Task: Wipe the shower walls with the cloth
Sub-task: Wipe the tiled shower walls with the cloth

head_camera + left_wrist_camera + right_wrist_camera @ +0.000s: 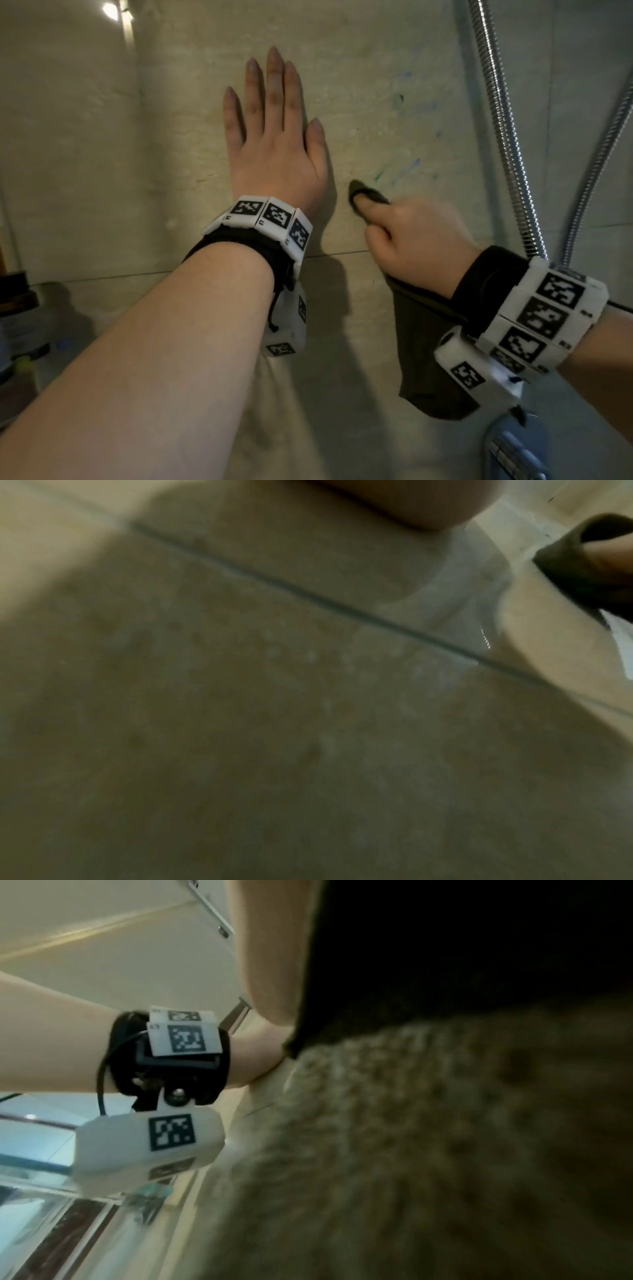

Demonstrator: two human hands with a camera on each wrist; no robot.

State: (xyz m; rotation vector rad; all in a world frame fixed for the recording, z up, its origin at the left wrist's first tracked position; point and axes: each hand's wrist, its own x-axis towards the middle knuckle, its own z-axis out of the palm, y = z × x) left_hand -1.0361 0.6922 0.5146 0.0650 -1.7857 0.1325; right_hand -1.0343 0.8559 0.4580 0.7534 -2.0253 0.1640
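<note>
Against the beige tiled shower wall (394, 68) our left hand (274, 137) lies flat while our right hand (411, 236) grips the dark olive cloth (424, 359), whose hanging slack could miss those coloured streaks (407, 164).

Two hands: the left hand (274, 137) and the right hand (411, 236). One dark cloth (424, 359). Two marker wristbands (263, 219), one on each wrist. One metal shower hose (496, 113), looping past the beige wall (85, 137).

Beige tiled shower wall (394, 68): left hand (277, 144) flat on it, dark cloth (363, 193) pressed beside
</note>
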